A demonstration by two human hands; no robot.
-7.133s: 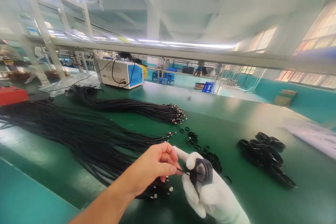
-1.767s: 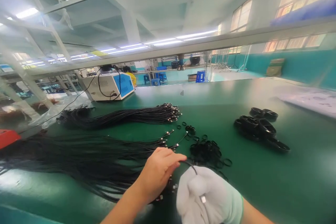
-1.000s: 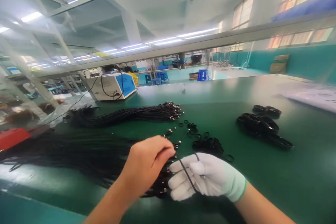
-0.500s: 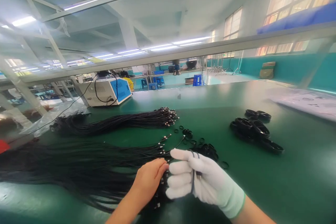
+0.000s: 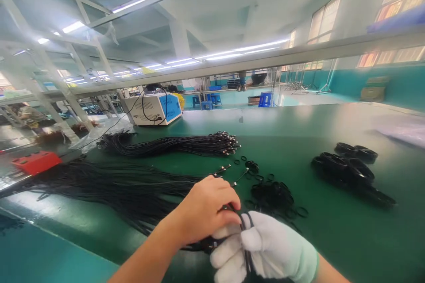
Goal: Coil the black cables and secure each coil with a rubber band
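Observation:
My bare left hand [image 5: 206,208] is closed, pinching a thin black cable [image 5: 245,230] against my right hand. My white-gloved right hand [image 5: 265,247] is curled, and the cable winds round its fingers. Both hands hover at the near edge of a green table [image 5: 299,124]. Just behind the left hand lies a big spread of black cables [image 5: 109,185] with small metal plugs at their ends. A pile of small black rubber bands [image 5: 272,194] sits right behind the gloved hand.
A second, tidier bundle of black cables [image 5: 172,145] lies farther back. Coiled black cable rolls [image 5: 352,168] rest at the right. A white and blue machine [image 5: 154,108] stands at the back left, a red box [image 5: 35,161] at the far left.
My left hand has risen from beside the cable ends onto the glove. The gloved right hand has dropped lower in view and curled tighter round the cable. The view has swung slightly.

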